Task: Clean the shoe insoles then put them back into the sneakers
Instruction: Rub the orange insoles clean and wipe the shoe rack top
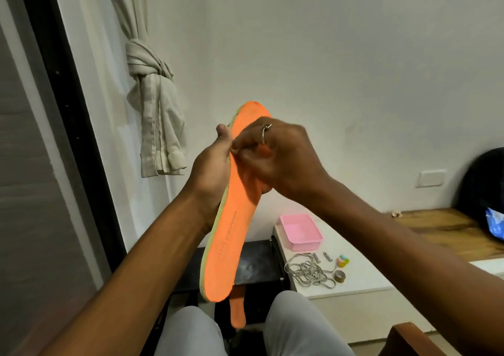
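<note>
An orange insole [231,224] with a pale green edge is held upright in front of me, toe end up, printed side facing right. My left hand [211,170] grips it from behind along its left edge, thumb at the top. My right hand [275,156], wearing a ring, presses curled fingers against the orange face near the upper middle; whether it holds anything is hidden. A second orange insole [237,308] shows partly below, between my knees. No sneakers are in view.
A white cabinet top [362,276] at lower right carries a pink tray [301,231], a tangle of grey laces [309,272], small bits and a tape roll [339,276]. A tied curtain [155,105] hangs left. A black bag [482,189] sits far right.
</note>
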The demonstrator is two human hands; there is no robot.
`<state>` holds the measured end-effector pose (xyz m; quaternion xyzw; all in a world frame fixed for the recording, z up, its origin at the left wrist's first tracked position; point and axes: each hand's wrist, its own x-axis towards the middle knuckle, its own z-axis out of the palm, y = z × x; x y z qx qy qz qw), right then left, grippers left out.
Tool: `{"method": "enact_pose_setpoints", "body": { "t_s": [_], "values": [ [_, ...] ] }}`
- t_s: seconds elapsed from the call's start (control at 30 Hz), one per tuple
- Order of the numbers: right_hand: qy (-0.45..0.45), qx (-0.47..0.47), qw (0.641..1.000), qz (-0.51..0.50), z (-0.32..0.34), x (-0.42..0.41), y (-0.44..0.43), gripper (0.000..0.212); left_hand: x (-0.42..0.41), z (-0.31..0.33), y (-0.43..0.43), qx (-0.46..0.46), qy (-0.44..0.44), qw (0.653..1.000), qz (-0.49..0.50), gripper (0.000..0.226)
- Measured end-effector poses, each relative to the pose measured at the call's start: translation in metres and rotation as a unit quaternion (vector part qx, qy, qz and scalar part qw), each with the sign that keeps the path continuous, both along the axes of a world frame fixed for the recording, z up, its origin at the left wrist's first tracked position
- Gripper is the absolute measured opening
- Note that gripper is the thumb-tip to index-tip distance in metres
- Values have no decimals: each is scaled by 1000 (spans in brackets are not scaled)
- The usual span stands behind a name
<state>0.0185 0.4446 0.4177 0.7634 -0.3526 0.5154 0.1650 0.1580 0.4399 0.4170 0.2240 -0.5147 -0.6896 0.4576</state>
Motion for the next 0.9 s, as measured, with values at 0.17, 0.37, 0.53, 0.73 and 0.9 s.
{"method": "enact_pose_setpoints", "body": {
  "t_s": [0.17, 0.37, 0.53, 0.73, 0.9],
  "values": [
    [-42, -47, 996, -64, 23, -23, -25, 15, -2, -1, 4, -11, -29, 999, -27, 70],
    [-35, -38, 998, -38, 11, -5, -17, 19, 0, -2, 2, -13, -2, 1000, -7, 67],
    [-28, -54, 996, -59, 21, -15, -23, 16, 0, -1, 1, -24, -18, 999, -15, 67],
    [-10, -7, 1000, -16, 4, -2, -6, 18, 0, -1, -4, -24, 0, 999, 33, 62],
    [-32, 13, 999, 9, 5, -7, -1, 13, -2, 0, -2, -32, -19, 998, 57, 60]
  ]
}}
